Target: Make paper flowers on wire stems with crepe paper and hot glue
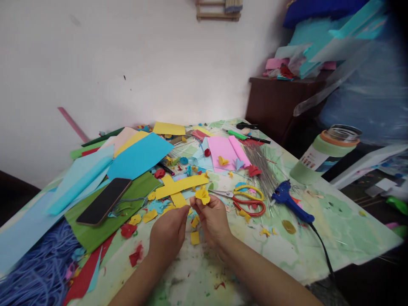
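Note:
A small yellow paper flower [202,195] with open petals is held upright in the fingertips of my right hand [216,219]. Just left of it, my left hand [168,229] is closed in a pinch; whatever lies between its thumb and finger is hidden or too small to name. Below and between the hands are small yellow paper squares [195,238]. Crossed yellow paper strips [182,187] lie just beyond my left hand. Scissors [248,199] with red and yellow handles rest beyond my right hand, their blades pointing toward the flower.
A blue glue gun [291,200] with a black cord lies at right, beside thin wires [263,165] and a green bottle [325,153]. At left are a phone [105,202], coloured sheets [140,155] and blue cord [41,265]. Paper scraps and small paper flowers litter the table [344,229].

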Action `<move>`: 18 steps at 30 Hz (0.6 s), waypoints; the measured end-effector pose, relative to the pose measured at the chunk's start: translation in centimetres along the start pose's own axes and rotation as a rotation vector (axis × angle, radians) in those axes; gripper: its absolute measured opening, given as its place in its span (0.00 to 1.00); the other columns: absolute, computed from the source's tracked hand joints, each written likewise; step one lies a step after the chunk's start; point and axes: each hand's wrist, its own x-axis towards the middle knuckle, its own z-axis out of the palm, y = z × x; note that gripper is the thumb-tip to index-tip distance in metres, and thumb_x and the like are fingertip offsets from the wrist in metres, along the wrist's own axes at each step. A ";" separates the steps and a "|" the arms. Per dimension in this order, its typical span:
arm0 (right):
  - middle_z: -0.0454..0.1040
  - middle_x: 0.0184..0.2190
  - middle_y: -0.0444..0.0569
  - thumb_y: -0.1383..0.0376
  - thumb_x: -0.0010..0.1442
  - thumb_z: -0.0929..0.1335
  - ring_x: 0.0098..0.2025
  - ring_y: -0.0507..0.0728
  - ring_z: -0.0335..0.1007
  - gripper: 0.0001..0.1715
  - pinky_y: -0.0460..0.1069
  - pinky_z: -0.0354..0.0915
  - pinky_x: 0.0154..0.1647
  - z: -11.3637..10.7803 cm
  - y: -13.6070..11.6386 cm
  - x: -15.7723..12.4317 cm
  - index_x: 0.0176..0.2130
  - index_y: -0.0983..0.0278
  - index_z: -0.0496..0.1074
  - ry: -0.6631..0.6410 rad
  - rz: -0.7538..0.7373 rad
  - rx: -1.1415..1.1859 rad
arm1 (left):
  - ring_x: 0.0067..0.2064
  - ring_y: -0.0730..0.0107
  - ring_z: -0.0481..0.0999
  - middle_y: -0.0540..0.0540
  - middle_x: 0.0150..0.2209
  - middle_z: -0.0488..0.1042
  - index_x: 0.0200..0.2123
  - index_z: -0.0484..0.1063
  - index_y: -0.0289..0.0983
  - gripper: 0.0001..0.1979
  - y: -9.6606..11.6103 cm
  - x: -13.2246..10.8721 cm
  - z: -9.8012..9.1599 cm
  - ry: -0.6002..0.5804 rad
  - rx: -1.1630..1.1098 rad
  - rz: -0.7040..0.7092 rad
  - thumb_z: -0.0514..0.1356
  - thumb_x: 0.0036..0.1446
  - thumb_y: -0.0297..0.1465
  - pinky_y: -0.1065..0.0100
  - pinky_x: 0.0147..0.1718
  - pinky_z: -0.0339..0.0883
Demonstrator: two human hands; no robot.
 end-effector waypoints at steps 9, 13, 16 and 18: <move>0.76 0.26 0.42 0.66 0.40 0.76 0.30 0.47 0.72 0.11 0.42 0.69 0.36 -0.3 0.1 0.1 0.27 0.65 0.75 0.028 0.070 0.138 | 0.28 0.66 0.74 0.46 0.27 0.76 0.37 0.69 0.37 0.09 -0.4 0.1 0.3 0.087 0.204 0.196 0.49 0.58 0.27 0.68 0.26 0.63; 0.76 0.26 0.42 0.66 0.42 0.76 0.30 0.48 0.72 0.09 0.43 0.68 0.38 -0.4 0.2 0.1 0.27 0.65 0.75 0.009 0.017 0.058 | 0.29 0.66 0.73 0.45 0.27 0.75 0.38 0.68 0.35 0.08 -0.2 0.2 0.3 0.134 0.167 0.221 0.50 0.59 0.27 0.68 0.27 0.64; 0.76 0.24 0.43 0.65 0.44 0.74 0.30 0.49 0.72 0.07 0.45 0.67 0.38 -0.6 0.3 0.0 0.26 0.64 0.75 -0.040 -0.063 -0.081 | 0.31 0.66 0.74 0.45 0.29 0.75 0.38 0.67 0.35 0.07 0.1 0.3 0.1 0.147 0.115 0.213 0.51 0.59 0.28 0.68 0.29 0.65; 0.76 0.24 0.43 0.65 0.45 0.74 0.29 0.51 0.71 0.06 0.47 0.67 0.37 -0.7 0.3 -0.2 0.27 0.63 0.75 -0.088 -0.109 -0.180 | 0.31 0.67 0.74 0.45 0.30 0.75 0.39 0.67 0.35 0.07 0.3 0.3 0.0 0.145 0.081 0.199 0.52 0.59 0.29 0.69 0.29 0.65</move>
